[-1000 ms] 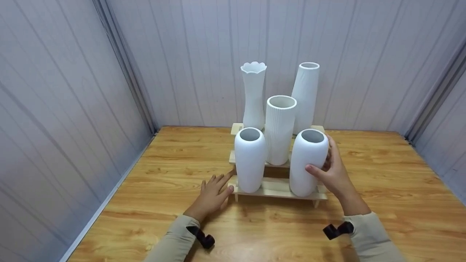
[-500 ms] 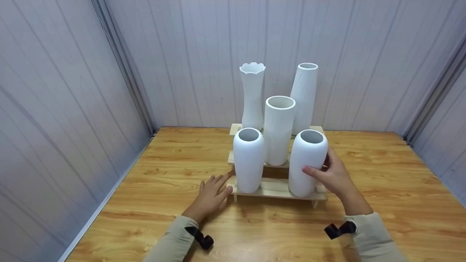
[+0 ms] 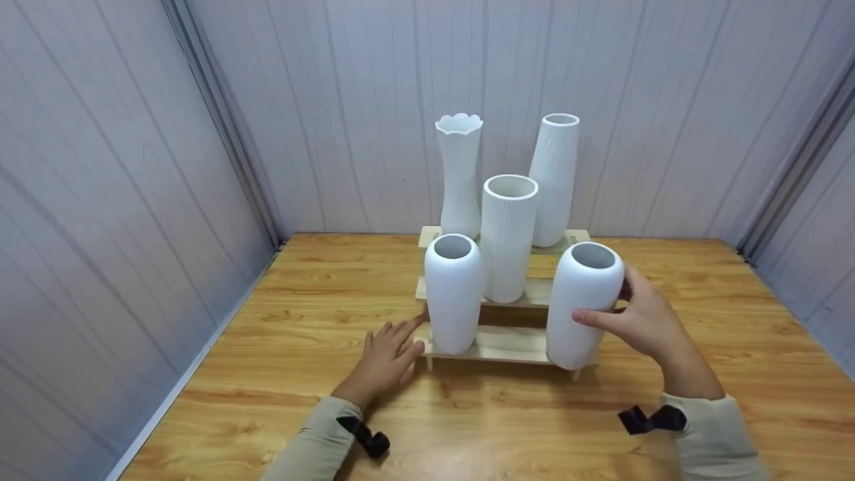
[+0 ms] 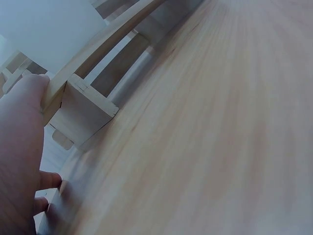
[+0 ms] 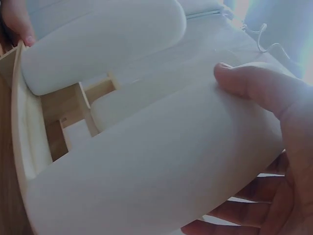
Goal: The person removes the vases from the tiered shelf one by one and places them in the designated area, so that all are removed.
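The right hand (image 3: 651, 324) grips a smooth white vase (image 3: 582, 307) at the right end of the lowest shelf of a wooden stand (image 3: 511, 346); the right wrist view shows its thumb on one side of the vase (image 5: 156, 161) and fingers round the other. At the stand's left end, the left hand (image 3: 384, 361) rests with fingers spread, its thumb touching the lowest shelf's end. A similar smooth vase (image 3: 454, 300) stands beside it on that shelf. Whether the gripped vase's base touches the shelf, I cannot tell.
A ribbed white vase (image 3: 509, 240) stands on the middle shelf. On the top shelf are a scalloped-rim vase (image 3: 461, 180) at left and a tapered vase (image 3: 556, 180) at right. The wooden table (image 3: 300, 321) meets panelled walls (image 3: 374, 133) behind and at both sides.
The right hand and its vase have moved to the right and slightly toward the front, widening the gap to the ribbed vase. The left hand has stayed at the stand's left end.
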A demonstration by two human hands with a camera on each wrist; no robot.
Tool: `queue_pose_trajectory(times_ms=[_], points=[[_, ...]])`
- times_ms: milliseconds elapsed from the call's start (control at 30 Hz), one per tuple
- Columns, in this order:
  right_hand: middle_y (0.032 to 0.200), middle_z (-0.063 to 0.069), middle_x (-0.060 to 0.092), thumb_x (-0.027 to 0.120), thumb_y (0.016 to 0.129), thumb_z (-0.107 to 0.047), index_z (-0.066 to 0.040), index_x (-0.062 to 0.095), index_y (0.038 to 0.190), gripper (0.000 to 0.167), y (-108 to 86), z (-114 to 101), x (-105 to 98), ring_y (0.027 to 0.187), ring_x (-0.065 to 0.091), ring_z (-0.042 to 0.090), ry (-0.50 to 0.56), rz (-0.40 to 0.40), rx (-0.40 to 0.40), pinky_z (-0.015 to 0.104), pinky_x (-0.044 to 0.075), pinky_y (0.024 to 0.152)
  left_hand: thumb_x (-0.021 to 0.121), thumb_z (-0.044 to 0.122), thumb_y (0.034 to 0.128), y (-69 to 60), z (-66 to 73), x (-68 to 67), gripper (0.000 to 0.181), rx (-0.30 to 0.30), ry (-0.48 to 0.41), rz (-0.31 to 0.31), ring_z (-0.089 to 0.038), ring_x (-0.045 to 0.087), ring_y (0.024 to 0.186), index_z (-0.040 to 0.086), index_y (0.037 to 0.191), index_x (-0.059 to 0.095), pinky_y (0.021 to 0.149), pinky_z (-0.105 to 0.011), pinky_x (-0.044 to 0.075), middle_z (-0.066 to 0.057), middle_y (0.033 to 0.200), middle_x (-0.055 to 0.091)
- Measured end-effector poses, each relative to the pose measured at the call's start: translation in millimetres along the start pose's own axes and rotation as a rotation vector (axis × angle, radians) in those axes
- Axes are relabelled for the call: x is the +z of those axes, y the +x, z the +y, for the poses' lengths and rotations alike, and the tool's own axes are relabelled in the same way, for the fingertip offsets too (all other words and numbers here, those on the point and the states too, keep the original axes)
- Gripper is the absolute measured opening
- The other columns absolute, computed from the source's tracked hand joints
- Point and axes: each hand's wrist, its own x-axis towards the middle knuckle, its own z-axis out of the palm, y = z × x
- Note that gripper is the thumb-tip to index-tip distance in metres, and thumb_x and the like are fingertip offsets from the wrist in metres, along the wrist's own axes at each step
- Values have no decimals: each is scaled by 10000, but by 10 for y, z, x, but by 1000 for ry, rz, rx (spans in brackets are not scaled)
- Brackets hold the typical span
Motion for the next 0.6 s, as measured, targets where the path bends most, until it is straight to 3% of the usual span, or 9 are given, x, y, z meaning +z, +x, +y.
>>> queue_pose_trajectory(times_ms=[167,600], points=[[1304,189,582,890,783,-369,-66,389,1497,923,-16,7,-82,1160,596,386,-22,6,-8,541,544,877,386,548,1061,-1,-7,-4,584,8,-18,2,-512,218,1473,297,1587,356,1120,-753,9,-164,1569,408],[1330,251,556,874,791,-417,-9,347,1511,981,-52,54,-225,1202,567,446,-84,19,25,621,509,920,370,564,1059,-5,8,-9,579,9,-15,2,-504,218,1475,330,1588,346,1126,-745,-3,-98,1584,404]])
